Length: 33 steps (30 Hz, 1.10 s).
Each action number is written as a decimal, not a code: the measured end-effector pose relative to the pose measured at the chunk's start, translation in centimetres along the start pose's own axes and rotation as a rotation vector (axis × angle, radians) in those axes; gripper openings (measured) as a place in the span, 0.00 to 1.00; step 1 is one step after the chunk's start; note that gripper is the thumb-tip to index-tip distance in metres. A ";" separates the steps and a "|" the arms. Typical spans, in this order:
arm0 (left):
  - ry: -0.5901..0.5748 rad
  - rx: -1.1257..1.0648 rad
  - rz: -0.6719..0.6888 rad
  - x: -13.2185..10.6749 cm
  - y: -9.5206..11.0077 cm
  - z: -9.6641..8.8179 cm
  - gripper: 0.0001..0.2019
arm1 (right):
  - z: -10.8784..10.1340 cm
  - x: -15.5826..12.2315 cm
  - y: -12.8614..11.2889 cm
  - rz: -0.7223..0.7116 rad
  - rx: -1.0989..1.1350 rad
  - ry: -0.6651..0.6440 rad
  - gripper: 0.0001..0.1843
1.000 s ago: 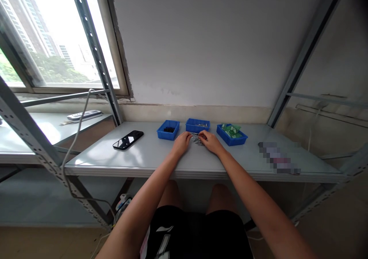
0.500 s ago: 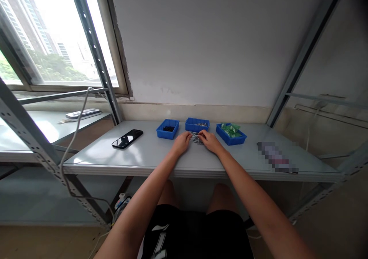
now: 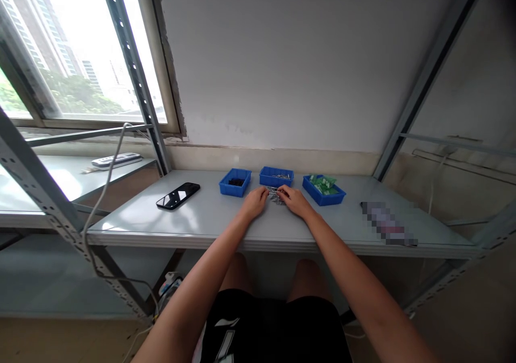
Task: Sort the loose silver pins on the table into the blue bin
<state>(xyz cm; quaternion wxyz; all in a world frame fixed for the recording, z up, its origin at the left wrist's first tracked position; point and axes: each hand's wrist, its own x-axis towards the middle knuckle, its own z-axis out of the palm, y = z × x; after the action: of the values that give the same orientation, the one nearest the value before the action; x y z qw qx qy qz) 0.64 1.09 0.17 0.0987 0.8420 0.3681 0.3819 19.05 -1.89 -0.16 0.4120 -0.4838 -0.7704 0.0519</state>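
Observation:
Near the table's middle, my left hand (image 3: 255, 202) is closed in a pinch on one end of a thin, silvery metal piece (image 3: 273, 190). My right hand (image 3: 294, 199) pinches at the other end, its fingertips close to the left ones. The exact kind of the piece is too small to make out. Below and between the hands lies a small pile of similar metal parts (image 3: 277, 199), partly hidden by my right fingers. Just behind stands a blue bin (image 3: 276, 180) holding a few slim metal parts.
A blue bin (image 3: 231, 190) with small black parts stands at the left. Another blue bin (image 3: 328, 198) at the right holds green packets (image 3: 323, 184). A black phone (image 3: 178, 196) lies far left, and a blurred-out flat item (image 3: 387, 223) far right. Metal shelf posts (image 3: 429, 78) flank the table.
The view has shifted very slightly. Both hands keep their pinch over the pile, with hardly any movement.

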 end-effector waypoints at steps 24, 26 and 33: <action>-0.007 0.000 -0.043 -0.1 0.1 -0.2 0.13 | -0.2 -0.2 -1.1 -0.096 0.000 -0.008 0.12; 0.024 0.021 -0.082 -0.1 0.1 -0.3 0.12 | -0.1 0.0 -0.9 -0.076 -0.027 0.015 0.11; -0.002 0.086 -0.103 -0.2 -0.2 -0.1 0.09 | -0.3 3.5 1.7 0.065 -0.141 0.166 0.17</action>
<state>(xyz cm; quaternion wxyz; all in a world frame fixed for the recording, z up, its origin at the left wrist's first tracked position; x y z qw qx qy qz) 0.34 1.09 -0.02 0.0824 0.8259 0.4267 0.3593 19.78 1.62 1.26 0.4375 -0.5391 -0.7191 -0.0292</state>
